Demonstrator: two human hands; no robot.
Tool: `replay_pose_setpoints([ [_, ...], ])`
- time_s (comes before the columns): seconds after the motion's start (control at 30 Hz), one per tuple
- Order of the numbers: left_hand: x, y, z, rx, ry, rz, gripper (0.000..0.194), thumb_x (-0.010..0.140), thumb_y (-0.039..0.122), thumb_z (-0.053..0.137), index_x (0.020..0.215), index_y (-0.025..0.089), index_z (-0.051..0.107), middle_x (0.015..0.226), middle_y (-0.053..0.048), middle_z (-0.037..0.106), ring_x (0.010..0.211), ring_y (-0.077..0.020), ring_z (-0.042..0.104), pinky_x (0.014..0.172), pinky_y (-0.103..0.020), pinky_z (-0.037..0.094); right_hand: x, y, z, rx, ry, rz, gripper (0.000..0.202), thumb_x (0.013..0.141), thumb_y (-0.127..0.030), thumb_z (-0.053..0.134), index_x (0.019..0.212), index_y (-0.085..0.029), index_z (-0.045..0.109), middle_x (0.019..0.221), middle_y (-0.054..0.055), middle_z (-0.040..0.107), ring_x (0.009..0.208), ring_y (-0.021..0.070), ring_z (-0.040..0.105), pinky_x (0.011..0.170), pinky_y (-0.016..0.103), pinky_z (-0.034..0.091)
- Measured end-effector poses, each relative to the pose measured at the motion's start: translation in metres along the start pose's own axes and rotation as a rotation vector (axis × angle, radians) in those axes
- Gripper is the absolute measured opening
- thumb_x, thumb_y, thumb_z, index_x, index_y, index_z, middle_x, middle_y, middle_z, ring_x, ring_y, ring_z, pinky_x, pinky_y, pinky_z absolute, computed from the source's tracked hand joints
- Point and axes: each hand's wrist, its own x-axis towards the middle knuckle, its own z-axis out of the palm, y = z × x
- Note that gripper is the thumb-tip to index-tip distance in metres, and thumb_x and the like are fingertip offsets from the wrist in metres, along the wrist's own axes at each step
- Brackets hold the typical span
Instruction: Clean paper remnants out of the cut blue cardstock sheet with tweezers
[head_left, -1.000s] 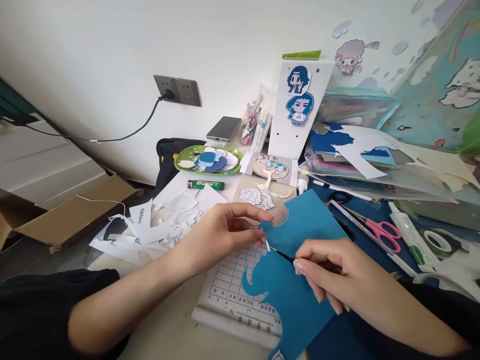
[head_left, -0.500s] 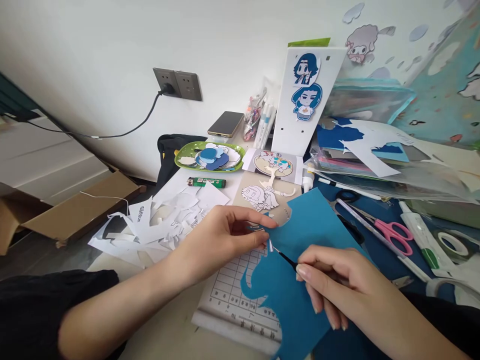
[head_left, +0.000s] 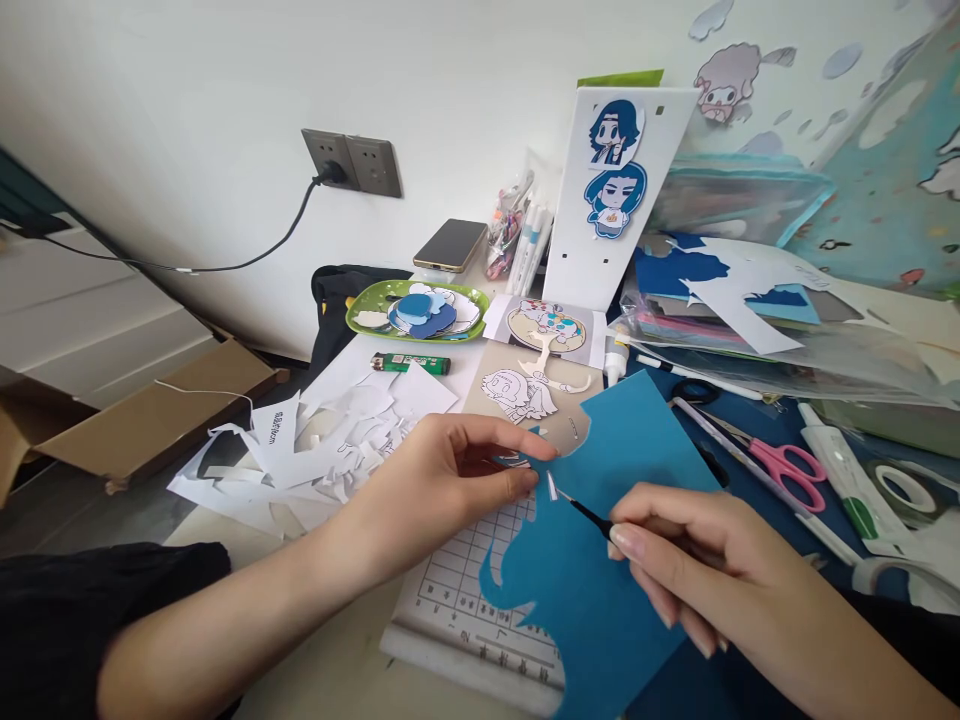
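Right hand point(head_left: 697, 570) pinches a thin craft knife point(head_left: 581, 512), fingers closed round its dark shaft. Knife's long axis runs from lower right to upper left; blade tip points up-left, at the cut edge of the blue paper point(head_left: 615, 520). Left hand point(head_left: 450, 480) grips that paper's upper-left corner between thumb and fingertips. Blue paper lies tilted across a gridded white mat point(head_left: 465, 590) on the pale tabletop point(head_left: 345, 670). White paper scraps point(head_left: 300, 460) lie left of the hands; pink-handled scissors point(head_left: 780, 465) lie right. Beyond: green tray point(head_left: 360, 325), lighter point(head_left: 411, 363), phone point(head_left: 450, 245), white wall point(head_left: 225, 100) with socket point(head_left: 351, 162).
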Motion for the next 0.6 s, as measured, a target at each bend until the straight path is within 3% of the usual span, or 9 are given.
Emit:
replay_pose_setpoints([
  [0.23, -0.002, -0.005, 0.000, -0.121, -0.031, -0.027, 0.022, 0.070, 0.018, 0.072, 0.092, 0.021, 0.070, 0.077, 0.001, 0.069, 0.074, -0.0126, 0.065, 0.064, -0.018, 0.050, -0.003, -0.003, -0.009, -0.007, 0.059, -0.054, 0.037, 0.088, -0.052, 0.049, 0.076, -0.018, 0.058, 0.051, -0.005, 0.046, 0.037, 0.0034, 0.035, 0.035, 0.017, 0.024],
  [0.6, 0.000, -0.004, 0.001, -0.187, -0.061, -0.016, 0.025, 0.071, 0.014, 0.069, 0.095, 0.020, 0.070, 0.078, -0.001, 0.070, 0.073, -0.0144, 0.067, 0.068, -0.024, 0.053, -0.001, -0.003, 0.010, 0.106, -0.054, 0.029, 0.034, 0.089, -0.047, 0.048, 0.074, -0.018, 0.053, 0.054, -0.005, 0.049, 0.037, 0.0030, 0.039, 0.037, 0.014, 0.029],
])
